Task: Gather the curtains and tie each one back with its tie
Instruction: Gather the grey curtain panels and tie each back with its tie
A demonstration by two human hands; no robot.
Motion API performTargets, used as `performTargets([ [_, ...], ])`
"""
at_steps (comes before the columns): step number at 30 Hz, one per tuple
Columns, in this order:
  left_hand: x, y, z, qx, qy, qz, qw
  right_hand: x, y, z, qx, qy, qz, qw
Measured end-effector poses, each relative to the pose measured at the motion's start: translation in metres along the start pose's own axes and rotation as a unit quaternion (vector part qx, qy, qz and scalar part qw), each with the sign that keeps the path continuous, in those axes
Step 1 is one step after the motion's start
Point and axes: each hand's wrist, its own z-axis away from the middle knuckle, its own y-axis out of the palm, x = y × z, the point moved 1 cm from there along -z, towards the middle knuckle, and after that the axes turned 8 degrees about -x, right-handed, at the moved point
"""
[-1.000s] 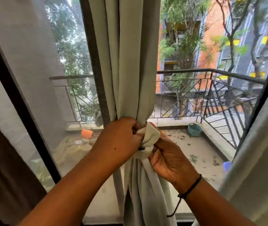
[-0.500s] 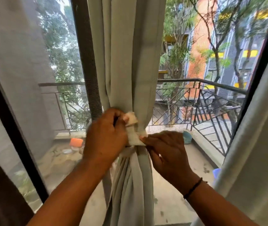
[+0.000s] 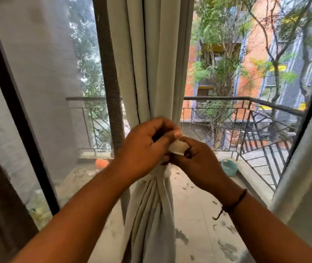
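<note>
My left hand (image 3: 142, 149) and right hand (image 3: 199, 160) met on the tie (image 3: 178, 148) before the gathered curtain (image 3: 151, 73), with the balcony railing (image 3: 246, 118) behind it.

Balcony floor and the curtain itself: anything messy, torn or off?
Curtain looks fine, cinched by its tie while left hand and right hand pinch the tie's end. The balcony floor is littered with dark specks and leaf debris, and an orange object lies by the railing.
</note>
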Motion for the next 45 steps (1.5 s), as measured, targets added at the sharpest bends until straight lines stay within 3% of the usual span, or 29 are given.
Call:
performTargets([
  [2,0.011,0.003,0.020,-0.153,0.105,-0.062,0.981,-0.007,-0.002,0.000,-0.024,0.025,-0.034,0.999],
  [4,0.037,0.013,0.047,-0.239,0.164,-0.130,0.948,-0.013,-0.002,0.003,-0.041,0.052,-0.085,0.994],
  [10,0.081,0.050,0.071,-0.222,0.072,-0.124,0.964,-0.014,0.004,0.003,-0.041,0.107,-0.186,0.976],
  [12,0.075,0.060,0.066,-0.203,0.042,-0.066,0.976,-0.014,0.007,0.006,-0.039,0.115,-0.191,0.974],
  [16,0.084,0.067,0.061,-0.263,0.024,-0.003,0.965,-0.013,0.012,0.017,-0.057,0.100,-0.160,0.980],
  [22,0.099,0.059,0.061,-0.167,0.070,-0.128,0.975,-0.006,0.006,0.037,-0.112,0.052,-0.064,0.990],
  [29,0.097,0.036,0.050,-0.084,0.146,-0.262,0.950,-0.006,-0.006,0.039,-0.220,0.096,-0.051,0.969],
  [39,0.122,-0.005,0.036,-0.012,0.185,-0.250,0.950,0.032,-0.008,0.065,-0.233,0.011,-0.016,0.972],
  [45,0.128,-0.012,0.032,0.012,0.201,-0.241,0.949,0.042,-0.014,0.075,-0.244,0.033,-0.025,0.969],
])
